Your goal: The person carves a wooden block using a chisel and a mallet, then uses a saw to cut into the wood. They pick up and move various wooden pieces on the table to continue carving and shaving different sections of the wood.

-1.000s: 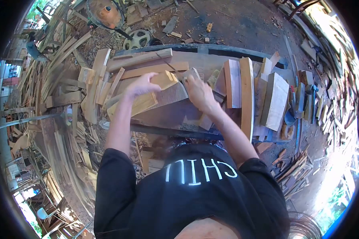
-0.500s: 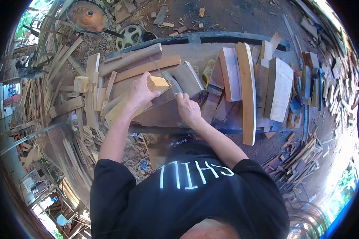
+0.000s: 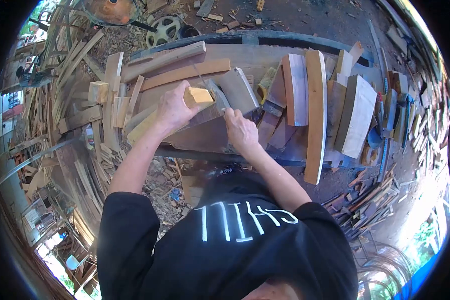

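My left hand (image 3: pixel 174 109) is closed over the near end of a long yellowish wooden beam (image 3: pixel 200 96), gripping it from above. That beam lies slantwise on the workbench (image 3: pixel 195 139). Just right of its end, my right hand (image 3: pixel 242 131) is closed on the near end of a narrow grey tool (image 3: pixel 221 96). A thin, blade-like strip reaches away from the tool toward the far side; its exact kind is hard to make out. Beyond the tool rests a thick grey-brown wooden block (image 3: pixel 240 90). My right fingers hide the tool's grip.
Curved planks (image 3: pixel 313 117) and pale thick blocks (image 3: pixel 356 116) lie across the bench's right half. More boards (image 3: pixel 165 61) lie at its far left. Wood scraps (image 3: pixel 370 200) cover the ground, near a round pan (image 3: pixel 110 11) and a spoked wheel (image 3: pixel 163 31).
The whole view has shifted slightly. My right hand and the grey tool are a little farther right of the beam's end. My left hand keeps its grip.
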Demonstrator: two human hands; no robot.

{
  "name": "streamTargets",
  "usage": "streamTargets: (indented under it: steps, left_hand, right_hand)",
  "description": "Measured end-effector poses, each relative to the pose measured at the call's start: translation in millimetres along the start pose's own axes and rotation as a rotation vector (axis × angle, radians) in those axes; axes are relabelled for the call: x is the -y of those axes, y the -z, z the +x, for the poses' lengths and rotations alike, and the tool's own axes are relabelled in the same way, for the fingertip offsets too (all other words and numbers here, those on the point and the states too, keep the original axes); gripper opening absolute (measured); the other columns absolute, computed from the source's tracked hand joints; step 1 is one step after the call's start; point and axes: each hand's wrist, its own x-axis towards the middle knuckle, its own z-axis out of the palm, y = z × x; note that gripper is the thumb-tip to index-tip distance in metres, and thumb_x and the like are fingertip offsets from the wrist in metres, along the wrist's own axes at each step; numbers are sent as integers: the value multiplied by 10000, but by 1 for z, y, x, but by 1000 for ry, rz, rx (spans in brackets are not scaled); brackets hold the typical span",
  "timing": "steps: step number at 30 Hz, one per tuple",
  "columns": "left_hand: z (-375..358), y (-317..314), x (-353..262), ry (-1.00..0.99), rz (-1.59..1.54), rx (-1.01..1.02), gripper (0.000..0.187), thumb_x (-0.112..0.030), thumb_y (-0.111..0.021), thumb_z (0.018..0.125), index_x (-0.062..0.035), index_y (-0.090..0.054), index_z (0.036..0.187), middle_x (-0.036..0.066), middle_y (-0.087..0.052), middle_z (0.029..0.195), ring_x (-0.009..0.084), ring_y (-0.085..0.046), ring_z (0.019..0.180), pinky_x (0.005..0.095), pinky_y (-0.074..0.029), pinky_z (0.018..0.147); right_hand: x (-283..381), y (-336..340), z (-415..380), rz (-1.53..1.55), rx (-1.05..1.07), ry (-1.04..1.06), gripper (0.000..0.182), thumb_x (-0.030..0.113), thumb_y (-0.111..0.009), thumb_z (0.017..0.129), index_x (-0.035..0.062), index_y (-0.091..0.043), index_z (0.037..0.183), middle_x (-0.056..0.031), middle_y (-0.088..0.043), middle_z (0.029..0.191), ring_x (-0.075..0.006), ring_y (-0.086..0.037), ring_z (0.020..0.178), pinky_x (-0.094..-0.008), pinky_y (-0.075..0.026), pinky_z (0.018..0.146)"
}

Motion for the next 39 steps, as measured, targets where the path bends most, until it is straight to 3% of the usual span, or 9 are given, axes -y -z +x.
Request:
streamTargets:
  steps: [16, 18, 22, 25, 28, 30, 32, 36, 39]
  left_hand:
    - [-3, -8, -6, 38, -36, -24, 482, -248, -794, 670, -83, -552, 1052, 182, -693, 873, 385, -672, 871, 476, -522, 772]
    - [-8, -9, -9, 33, -34, -41, 487, -244, -794, 672, -86, -555, 1065, 182, -694, 874, 384, -672, 862, 472, -522, 765]
    - [-11, -11, -9, 1, -69, -78, 411, -221, -770, 691, -66, -569, 1014, 176, -679, 862, 383, -663, 847, 494, -506, 741]
    - [-18, -19, -9, -39, -31, -138, 405, -211, -765, 697, -68, -564, 1018, 156, -674, 873, 364, -661, 853, 489, -489, 741]
    - [-20, -21, -9, -41, -29, -141, 410, -207, -762, 698, -72, -558, 1027, 143, -672, 893, 349, -658, 867, 483, -474, 745]
    - [-21, -22, -9, -39, -29, -157, 430, -209, -780, 687, -80, -564, 1036, 149, -674, 882, 358, -656, 859, 484, -490, 735]
    - [-22, -23, -11, -34, -30, -177, 450, -210, -797, 675, -89, -570, 1045, 155, -677, 871, 368, -654, 851, 484, -505, 726]
    - [-22, -19, -13, 29, -7, -141, 454, -219, -796, 674, -87, -571, 1046, 161, -678, 877, 369, -653, 858, 489, -507, 737]
    - [-21, -22, -13, 21, -9, -141, 459, -225, -791, 677, -86, -572, 1056, 165, -678, 878, 372, -653, 865, 488, -508, 744]
  right_hand:
    - [15, 4, 22, -42, 80, -35, 95, 83, -514, 890, 60, -471, 972, -160, -597, 853, -366, -684, 701, -454, -564, 586]
    - [7, 0, 28, 16, 102, -64, 88, 113, -503, 922, 37, -489, 966, -204, -609, 860, -406, -674, 739, -505, -542, 632]
    - [-23, 1, 40, 580, 224, -71, 254, 245, -470, 1000, 4, -530, 945, -263, -607, 844, -446, -630, 850, -486, -474, 719]
    - [-28, -9, 33, 700, 230, -144, 263, 257, -470, 1005, 8, -524, 937, -234, -603, 821, -406, -616, 802, -437, -471, 712]
    - [-34, -8, 34, 1136, 477, -371, 254, 240, -444, 1021, 13, -526, 944, -203, -564, 728, -376, -574, 657, -442, -459, 614]
    - [-36, -6, 37, 1115, 539, -371, 213, 213, -451, 1014, 24, -515, 938, -188, -554, 699, -384, -599, 641, -460, -462, 563]
    - [-23, -16, 29, 281, -121, 186, 166, 192, -473, 996, 41, -500, 933, -180, -564, 723, -385, -625, 635, -485, -471, 530]
    - [12, 14, -1, 126, 14, 0, 156, 197, -490, 984, 51, -464, 936, -216, -588, 843, -455, -597, 662, -557, -466, 573]
    - [9, 24, -27, 4, 35, 0, 114, 172, -515, 955, 66, -476, 962, -171, -582, 832, -397, -637, 647, -500, -512, 544]
